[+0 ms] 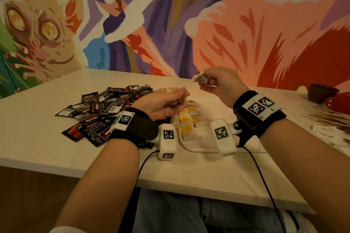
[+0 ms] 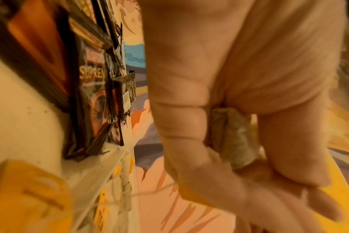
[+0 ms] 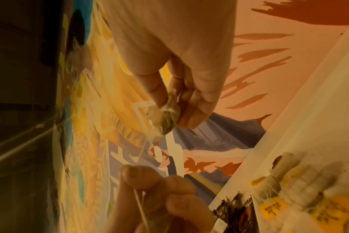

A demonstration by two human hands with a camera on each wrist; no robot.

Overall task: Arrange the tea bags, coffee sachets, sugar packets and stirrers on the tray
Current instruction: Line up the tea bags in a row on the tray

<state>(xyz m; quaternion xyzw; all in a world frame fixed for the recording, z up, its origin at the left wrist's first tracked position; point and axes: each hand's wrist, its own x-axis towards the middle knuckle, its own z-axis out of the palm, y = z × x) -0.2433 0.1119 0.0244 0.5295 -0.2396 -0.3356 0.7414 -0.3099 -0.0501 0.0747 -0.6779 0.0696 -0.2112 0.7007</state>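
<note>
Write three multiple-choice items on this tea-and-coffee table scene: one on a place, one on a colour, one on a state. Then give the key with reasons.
1. Where does the pile of coffee sachets lie?
A. on the tray
B. on the table, left of the tray
C. in the brown cup

2. What colour are the tags on the tea bags in the tray?
A. yellow
B. blue
C. green

3. What is the right hand doing?
A. lying flat on the table
B. pinching a tea bag in the air
C. gripping a stirrer

Key: 1 B, the black sachets are heaped on the white table beside the left hand. 2 A, yellow tags sit on the rowed bags. 3 B, the wrist view shows its fingertips nipping a held tea bag above the table.
</note>
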